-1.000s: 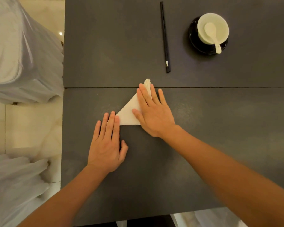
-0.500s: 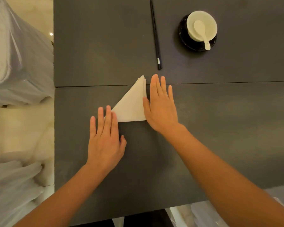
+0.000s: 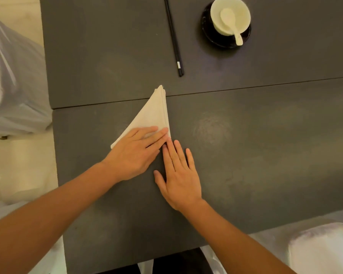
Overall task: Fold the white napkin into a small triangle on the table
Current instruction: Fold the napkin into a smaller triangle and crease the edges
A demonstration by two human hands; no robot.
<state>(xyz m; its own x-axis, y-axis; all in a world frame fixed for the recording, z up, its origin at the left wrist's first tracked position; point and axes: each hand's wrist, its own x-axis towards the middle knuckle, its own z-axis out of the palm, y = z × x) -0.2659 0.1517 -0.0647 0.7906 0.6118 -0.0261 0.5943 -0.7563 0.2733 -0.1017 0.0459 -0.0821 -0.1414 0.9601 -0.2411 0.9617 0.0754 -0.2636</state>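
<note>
White cloth, the napkin (image 3: 151,113) lies on the table (image 3: 246,145) as a small flat triangle. Its tip points away from the person and just crosses the seam (image 3: 246,87) that runs across the dark grey top. The left hand (image 3: 135,155) lies flat over the near edge, fingers straight and together, pressing the cloth down. The right hand (image 3: 178,178) rests palm down on the bare table just beside it, fingers straight and slightly spread. Its fingertips reach the napkin's near right corner, though I can't quite tell whether they touch the cloth or only the left fingers.

Farther off, black chopsticks (image 3: 173,36) lie lengthwise beyond the tip. To their right a pale bowl (image 3: 240,8) sits on a dark saucer (image 3: 208,34), a white spoon (image 3: 231,23) resting in it. Pale chair covers (image 3: 14,86) show along the left side.
</note>
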